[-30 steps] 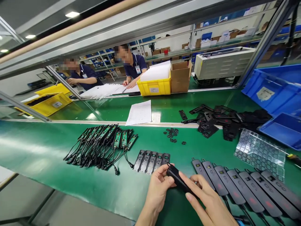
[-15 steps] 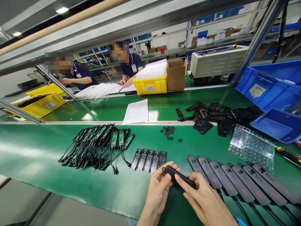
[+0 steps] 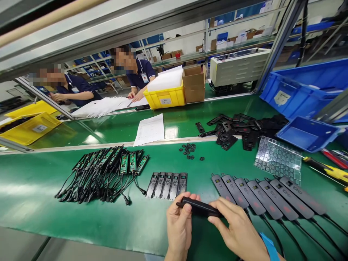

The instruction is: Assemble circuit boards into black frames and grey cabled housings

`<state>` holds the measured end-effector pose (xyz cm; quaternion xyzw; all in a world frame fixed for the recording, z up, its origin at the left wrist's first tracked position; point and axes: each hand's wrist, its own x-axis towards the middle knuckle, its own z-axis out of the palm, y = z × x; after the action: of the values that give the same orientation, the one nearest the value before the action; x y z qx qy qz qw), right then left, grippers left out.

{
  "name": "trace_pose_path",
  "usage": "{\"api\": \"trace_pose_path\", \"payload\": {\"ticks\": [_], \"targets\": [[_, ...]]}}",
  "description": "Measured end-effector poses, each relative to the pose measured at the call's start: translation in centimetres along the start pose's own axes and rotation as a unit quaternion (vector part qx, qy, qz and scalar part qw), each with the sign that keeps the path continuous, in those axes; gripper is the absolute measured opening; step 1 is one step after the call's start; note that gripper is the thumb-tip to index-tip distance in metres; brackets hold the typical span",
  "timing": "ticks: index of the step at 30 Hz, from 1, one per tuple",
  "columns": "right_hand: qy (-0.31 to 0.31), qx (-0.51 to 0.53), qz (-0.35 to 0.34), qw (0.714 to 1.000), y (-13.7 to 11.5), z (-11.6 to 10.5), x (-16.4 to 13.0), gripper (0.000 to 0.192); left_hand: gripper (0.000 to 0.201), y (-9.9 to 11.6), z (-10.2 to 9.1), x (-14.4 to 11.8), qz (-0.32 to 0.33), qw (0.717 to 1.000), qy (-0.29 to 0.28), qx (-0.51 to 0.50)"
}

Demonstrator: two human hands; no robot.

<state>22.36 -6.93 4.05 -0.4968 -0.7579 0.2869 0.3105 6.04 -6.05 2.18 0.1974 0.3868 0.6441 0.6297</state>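
Both my hands hold one long black plastic casing (image 3: 199, 207) level above the green belt (image 3: 81, 217). My left hand (image 3: 179, 221) pinches its left end and my right hand (image 3: 239, 230) grips its right end. Just behind my left hand lies a short row of grey keypad panels (image 3: 167, 180). To the right a row of assembled dark handsets with cables (image 3: 268, 197) lies side by side. A bundle of green circuit boards with black leads (image 3: 106, 170) sits to the left.
A pile of black shells (image 3: 241, 130), small black rings (image 3: 189, 150), a clear blister sheet (image 3: 277, 159), blue bins (image 3: 307, 132), a yellow-handled screwdriver (image 3: 326, 168) and a paper sheet (image 3: 150, 128) lie beyond. Two people work at the far side by yellow bins (image 3: 163, 97).
The black casing has been turned from slanting to level between my hands. My view has shifted, so everything on the belt sits further left and up.
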Motion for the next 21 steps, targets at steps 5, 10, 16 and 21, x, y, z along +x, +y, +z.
{"api": "trace_pose_path", "payload": {"ticks": [5, 10, 16, 21], "targets": [[0.087, -0.225, -0.121, 0.963, -1.0, -0.3, -0.8, 0.039, 0.044, 0.4, 0.9, 0.0, -0.114, 0.987, -0.112, -0.012], [-0.006, -0.259, -0.094, 0.961, -1.7, 0.0, -1.8, 0.041, 0.062, 0.6, 1.5, 0.0, -0.192, 0.976, -0.106, 0.003], [-0.026, -0.278, -0.102, 0.955, -2.7, 0.7, -0.5, 0.026, 0.063, 0.5, 0.1, 0.2, -0.196, 0.972, -0.103, 0.078], [-0.063, -0.299, -0.11, 0.946, -3.2, 1.3, 1.1, 0.044, 0.066, 3.1, -2.2, 0.8, -0.211, 0.945, -0.196, 0.152]]}}
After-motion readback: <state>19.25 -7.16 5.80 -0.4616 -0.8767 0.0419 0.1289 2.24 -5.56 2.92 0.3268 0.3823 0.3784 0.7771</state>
